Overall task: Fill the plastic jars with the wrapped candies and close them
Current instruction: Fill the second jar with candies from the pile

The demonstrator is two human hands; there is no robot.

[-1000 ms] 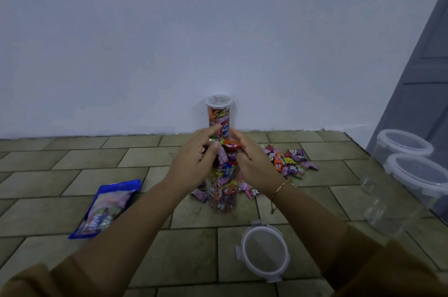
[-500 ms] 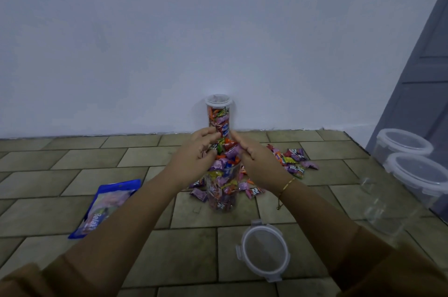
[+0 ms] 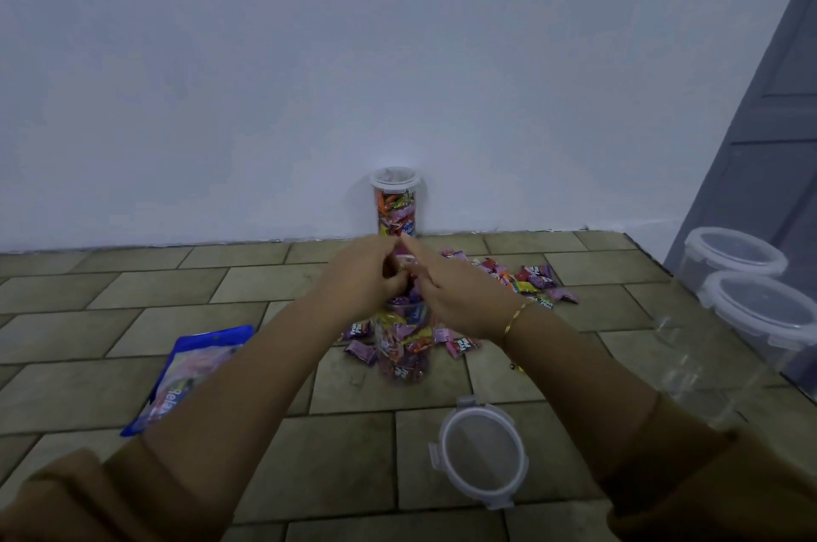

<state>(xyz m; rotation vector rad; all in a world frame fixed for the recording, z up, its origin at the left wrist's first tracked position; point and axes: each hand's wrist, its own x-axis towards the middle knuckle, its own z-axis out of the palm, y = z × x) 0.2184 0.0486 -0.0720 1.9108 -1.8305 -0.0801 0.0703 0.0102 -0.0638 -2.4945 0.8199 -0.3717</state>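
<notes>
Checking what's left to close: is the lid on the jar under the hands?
No, the loose lid lies on the floor tiles nearer the camera than the open jar.

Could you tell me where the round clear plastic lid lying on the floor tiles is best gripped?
Pinch the round clear plastic lid at its near rim from above, probably with the right hand: it lies flat, nothing overlapping it, and its latch tabs give edges to catch.

We hold both hands over the mouth of the open jar [image 3: 403, 358]: our left hand [image 3: 367, 276] curls over candies at its top, our right hand [image 3: 455, 296] meets it, index finger straight. The lid [image 3: 479, 455] lies nearer us on the tiled floor [image 3: 110, 311].
</notes>
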